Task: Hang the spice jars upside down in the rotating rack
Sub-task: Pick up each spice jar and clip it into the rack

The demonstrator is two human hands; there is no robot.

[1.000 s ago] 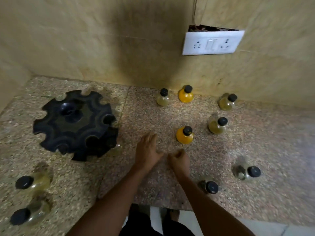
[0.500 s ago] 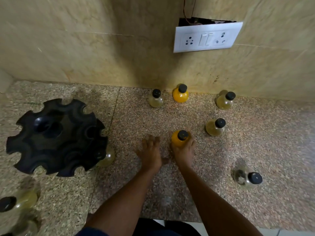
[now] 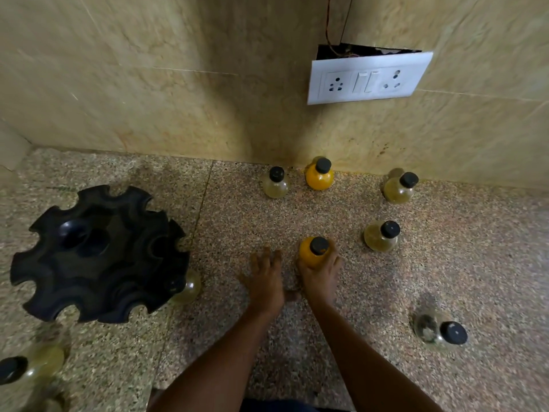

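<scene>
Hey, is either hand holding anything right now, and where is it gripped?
The right hand is wrapped around the round body of an orange spice jar, below its black cap. The left hand holds nothing.

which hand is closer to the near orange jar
Right. The right hand is wrapped around the near orange jar; the left hand lies flat on the counter just beside it.

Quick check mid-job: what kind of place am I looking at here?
Most likely a home kitchen counter: a speckled stone countertop against a tiled wall, a wall socket-and-switch plate, and small spice jars beside a black rotating rack.
</scene>
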